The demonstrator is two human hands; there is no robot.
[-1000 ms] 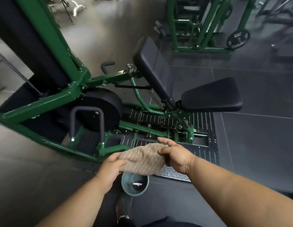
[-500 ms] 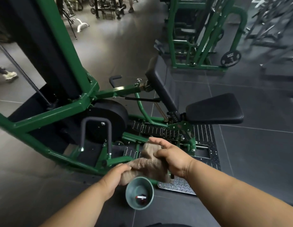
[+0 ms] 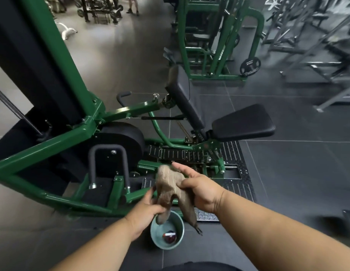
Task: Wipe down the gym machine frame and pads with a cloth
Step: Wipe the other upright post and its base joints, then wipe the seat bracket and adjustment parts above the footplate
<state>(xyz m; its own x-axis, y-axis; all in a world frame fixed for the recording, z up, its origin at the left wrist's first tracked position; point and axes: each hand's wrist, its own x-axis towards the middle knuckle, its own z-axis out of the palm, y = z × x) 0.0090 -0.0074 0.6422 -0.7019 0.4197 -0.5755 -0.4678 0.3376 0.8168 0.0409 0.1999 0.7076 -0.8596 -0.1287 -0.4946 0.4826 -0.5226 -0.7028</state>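
Note:
A brown cloth (image 3: 170,186) hangs bunched between both hands, low in the middle of the view. My right hand (image 3: 199,187) grips its upper part with thumb and fingers. My left hand (image 3: 145,212) holds a lower fold from beneath. Behind the hands stands the green gym machine frame (image 3: 53,137), with a black back pad (image 3: 182,94), a black seat pad (image 3: 242,122) to the right and a round black roller pad (image 3: 119,139). A diamond-plate footplate (image 3: 236,173) lies under the seat.
A teal bucket (image 3: 179,227) with a small bottle inside sits on the floor right below the cloth. Another green machine (image 3: 217,40) with a weight plate (image 3: 250,66) stands beyond. Grey racks fill the far right. Dark floor tiles (image 3: 297,182) spread to the right.
The cloth went from a flat spread between the hands to a bunched, hanging shape. My right hand rose with it and my left hand dropped under it. The camera tilted up.

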